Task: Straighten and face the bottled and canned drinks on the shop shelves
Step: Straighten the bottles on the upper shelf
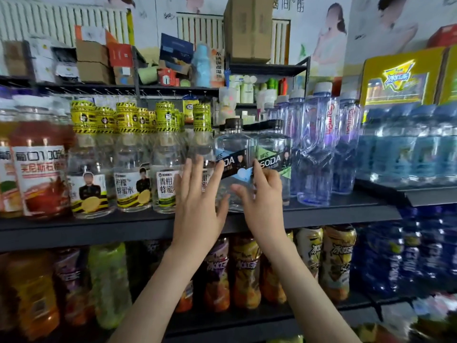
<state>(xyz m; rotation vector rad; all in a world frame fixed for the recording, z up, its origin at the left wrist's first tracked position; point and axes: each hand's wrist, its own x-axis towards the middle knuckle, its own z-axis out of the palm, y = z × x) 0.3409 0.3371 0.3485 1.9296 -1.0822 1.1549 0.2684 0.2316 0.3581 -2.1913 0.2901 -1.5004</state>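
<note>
Where the black shelf [99, 226] carries its row of drinks, the blue-label soda bottle [232, 144] stands upright near the front edge, with its black cap on and its label facing outward.

Left hand [197, 199]: fingers straight and spread, tips laid against the left side of that bottle. The grip is fully open and holds nothing.

Right hand [262, 194]: index finger up along the bottle's right edge, thumb across its lower front. The grip is pinched round the bottle.

The 2 hands cover much of the bottle's lower half and part of its label, so whether its base sits flat cannot be made out.

Just right of it stands a green-label soda bottle [274, 149], partly behind the right hand; contact between the 2 cannot be told. Further right are clear water bottles [319, 149].

Left of it stand honey-water bottles [133, 174] with yellow-and-black caps, the nearest partly hidden by the left hand.

Below it, iced-tea bottles [244, 268] are blurred and crossed by both forearms.
</note>
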